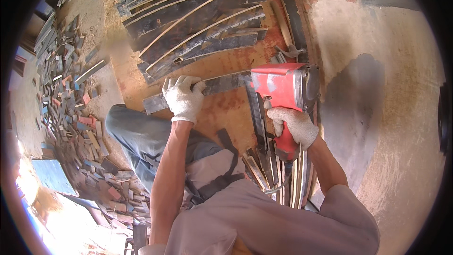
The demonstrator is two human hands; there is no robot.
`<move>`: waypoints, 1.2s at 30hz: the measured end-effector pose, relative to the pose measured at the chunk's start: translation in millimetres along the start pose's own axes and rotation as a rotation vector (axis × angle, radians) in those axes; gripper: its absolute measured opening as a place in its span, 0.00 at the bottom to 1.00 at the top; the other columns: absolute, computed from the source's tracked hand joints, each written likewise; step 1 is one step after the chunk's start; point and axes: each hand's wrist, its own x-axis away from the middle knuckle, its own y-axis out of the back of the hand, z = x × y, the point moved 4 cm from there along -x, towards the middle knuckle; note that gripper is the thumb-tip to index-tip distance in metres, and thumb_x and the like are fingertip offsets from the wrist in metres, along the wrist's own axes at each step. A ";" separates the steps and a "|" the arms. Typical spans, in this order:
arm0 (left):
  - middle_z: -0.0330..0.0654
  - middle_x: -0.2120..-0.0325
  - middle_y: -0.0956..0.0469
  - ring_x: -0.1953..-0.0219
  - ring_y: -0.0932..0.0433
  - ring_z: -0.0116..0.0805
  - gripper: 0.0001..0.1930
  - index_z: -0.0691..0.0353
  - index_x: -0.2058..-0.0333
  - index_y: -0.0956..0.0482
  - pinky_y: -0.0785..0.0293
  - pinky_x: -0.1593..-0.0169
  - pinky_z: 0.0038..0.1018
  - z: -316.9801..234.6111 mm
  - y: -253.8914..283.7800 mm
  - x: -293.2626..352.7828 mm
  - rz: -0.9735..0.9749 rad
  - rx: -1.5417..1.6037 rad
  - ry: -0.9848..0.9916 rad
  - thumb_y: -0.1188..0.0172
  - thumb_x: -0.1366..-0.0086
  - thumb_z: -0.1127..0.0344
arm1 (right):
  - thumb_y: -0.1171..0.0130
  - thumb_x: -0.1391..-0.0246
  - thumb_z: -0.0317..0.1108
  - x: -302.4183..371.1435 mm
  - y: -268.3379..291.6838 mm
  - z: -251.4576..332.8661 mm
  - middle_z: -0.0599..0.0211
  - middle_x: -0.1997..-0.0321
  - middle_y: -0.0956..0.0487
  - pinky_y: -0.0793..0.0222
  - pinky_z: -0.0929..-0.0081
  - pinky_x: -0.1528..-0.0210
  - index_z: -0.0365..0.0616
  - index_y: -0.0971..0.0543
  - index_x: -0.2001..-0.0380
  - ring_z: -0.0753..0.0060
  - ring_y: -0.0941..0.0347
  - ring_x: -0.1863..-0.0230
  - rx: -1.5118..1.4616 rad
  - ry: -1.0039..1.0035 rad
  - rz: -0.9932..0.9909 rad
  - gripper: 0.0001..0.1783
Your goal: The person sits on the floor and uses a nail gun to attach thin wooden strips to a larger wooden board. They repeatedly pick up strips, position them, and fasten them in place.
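My right hand (299,125), in a speckled white work glove, is wrapped round the handle of a red air nail gun (276,85). A hose (278,189) runs from the bottom of its handle. The tool's nose rests at or just above the right end of a dark wooden strip (222,84); the exact contact is hidden. Toward the strip's left end, my gloved left hand (184,98) grips it, fingers curled over its far edge. Another dark strip (255,113) runs toward me from that right end, under the nail gun.
Several dark planks and thin strips (188,28) lie across the reddish work board (226,113) beyond my hands. A hammer (285,33) lies at the right edge, beside a plastered wall (396,113). Upright slats (297,179) stand by my right side. Wood offcuts (85,127) litter the floor at left.
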 end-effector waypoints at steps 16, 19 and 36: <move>0.43 0.67 0.15 0.55 0.20 0.49 0.08 0.54 0.69 0.11 0.35 0.37 0.45 5.7 9.4 3.9 -0.063 0.000 0.000 0.27 0.44 0.59 | 0.38 0.38 0.31 -10.1 -34.9 -1.4 0.74 0.77 0.24 0.35 0.77 0.77 0.40 0.17 0.51 0.80 0.31 0.81 0.028 0.009 0.096 0.13; 0.49 0.57 0.17 0.48 0.23 0.54 0.20 0.61 0.59 0.15 0.37 0.33 0.49 21.1 42.6 11.0 -0.297 -0.157 -0.008 0.23 0.45 0.54 | 0.37 0.38 0.33 -12.5 -34.0 -13.2 0.73 0.78 0.23 0.34 0.75 0.76 0.41 0.17 0.53 0.78 0.31 0.81 0.000 0.031 0.063 0.12; 0.44 0.50 0.22 0.50 0.20 0.38 0.17 0.64 0.46 0.20 0.12 0.54 0.36 37.5 24.2 60.4 0.151 1.000 1.224 0.39 0.27 0.60 | 0.39 0.34 0.41 23.8 -20.4 -67.5 0.72 0.81 0.26 0.35 0.74 0.70 0.46 0.21 0.73 0.77 0.31 0.77 0.072 -0.031 0.033 0.14</move>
